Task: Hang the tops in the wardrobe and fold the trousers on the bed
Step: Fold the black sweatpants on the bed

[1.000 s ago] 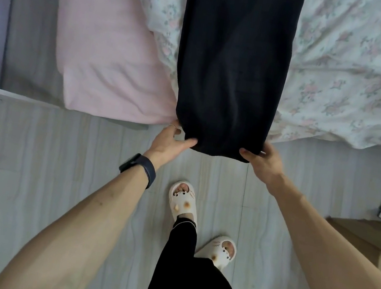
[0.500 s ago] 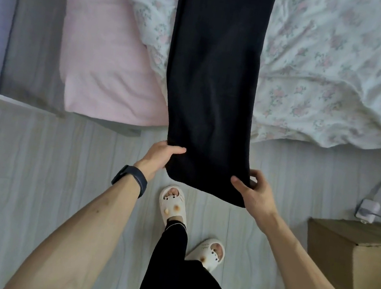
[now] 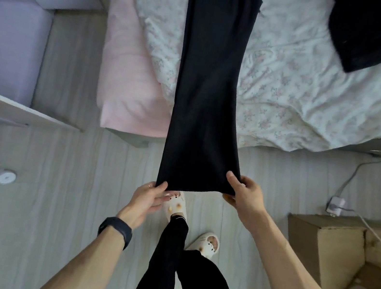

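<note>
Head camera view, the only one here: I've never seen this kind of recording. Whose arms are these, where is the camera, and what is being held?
There is no machine here. The camera sits on a person's head and looks forward and down, so the two bare arms are the wearer's own. The left hand, above a dark wristband, and the right hand each pinch one corner of the near end of the black trousers. The trousers run from the hands, over the floor, up onto the bed, where they lie lengthwise on the floral sheet. Another dark garment lies crumpled on the bed at the upper right. A cardboard box stands on the floor to the right.
</note>
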Action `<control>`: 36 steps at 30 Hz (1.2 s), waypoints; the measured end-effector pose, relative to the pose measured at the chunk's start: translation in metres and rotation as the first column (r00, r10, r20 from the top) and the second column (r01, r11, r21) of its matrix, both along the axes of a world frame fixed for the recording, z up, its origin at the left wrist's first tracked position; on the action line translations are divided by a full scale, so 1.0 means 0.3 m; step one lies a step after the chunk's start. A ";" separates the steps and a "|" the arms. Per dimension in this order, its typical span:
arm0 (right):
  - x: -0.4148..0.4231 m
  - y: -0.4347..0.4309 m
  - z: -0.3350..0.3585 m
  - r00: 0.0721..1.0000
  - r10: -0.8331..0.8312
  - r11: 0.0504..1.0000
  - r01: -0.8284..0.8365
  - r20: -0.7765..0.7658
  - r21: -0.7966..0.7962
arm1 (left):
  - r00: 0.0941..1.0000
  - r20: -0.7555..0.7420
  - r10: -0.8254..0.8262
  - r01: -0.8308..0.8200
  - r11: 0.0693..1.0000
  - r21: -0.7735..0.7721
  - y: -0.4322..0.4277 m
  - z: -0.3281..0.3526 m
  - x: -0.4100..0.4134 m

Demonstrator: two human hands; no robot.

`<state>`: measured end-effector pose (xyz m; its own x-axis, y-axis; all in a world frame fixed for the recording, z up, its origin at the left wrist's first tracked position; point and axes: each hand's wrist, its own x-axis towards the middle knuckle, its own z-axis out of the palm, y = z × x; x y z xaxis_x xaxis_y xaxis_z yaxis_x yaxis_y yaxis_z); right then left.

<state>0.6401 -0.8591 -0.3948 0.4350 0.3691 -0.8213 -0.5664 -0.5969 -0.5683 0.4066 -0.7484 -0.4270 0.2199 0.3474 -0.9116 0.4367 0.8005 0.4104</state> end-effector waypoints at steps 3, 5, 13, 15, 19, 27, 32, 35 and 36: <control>-0.016 0.060 0.176 0.993 -0.036 0.998 0.041 -0.109 0.039 | 0.970 -0.005 0.242 -0.237 0.945 -0.227 -0.033 0.114 0.048; -0.012 0.095 0.288 0.989 -0.055 0.998 0.059 -0.139 0.027 | 0.939 0.005 0.344 -0.320 0.877 -0.358 -0.057 0.193 0.097; 0.009 0.227 0.542 0.988 0.115 0.991 -0.106 0.105 -0.083 | 0.806 0.159 0.571 -0.385 0.708 -0.592 -0.094 0.421 0.289; 0.016 0.256 0.583 0.977 0.147 0.987 -0.134 0.155 -0.090 | 0.776 0.144 0.614 -0.400 0.656 -0.640 -0.096 0.445 0.334; 0.029 0.295 0.642 0.976 0.142 0.988 -0.130 0.168 -0.081 | 0.552 0.122 0.825 -0.539 0.464 -0.703 -0.075 0.469 0.409; 0.118 0.284 0.663 0.978 0.082 0.993 -0.065 0.190 -0.096 | 0.408 0.122 0.905 -0.772 0.413 -0.483 0.035 0.476 0.359; 0.106 0.259 0.618 0.992 0.032 0.999 -0.031 0.123 -0.016 | 0.594 0.136 0.793 -0.780 0.609 -0.142 0.117 0.514 0.196; 0.059 0.228 0.587 0.996 -0.004 1.000 0.002 0.085 0.029 | 0.705 0.143 0.695 -0.709 0.693 0.129 0.192 0.561 0.143; 0.037 0.221 0.575 0.997 -0.028 0.999 0.025 0.075 0.032 | 0.731 0.140 0.667 -0.681 0.705 0.199 0.218 0.576 0.129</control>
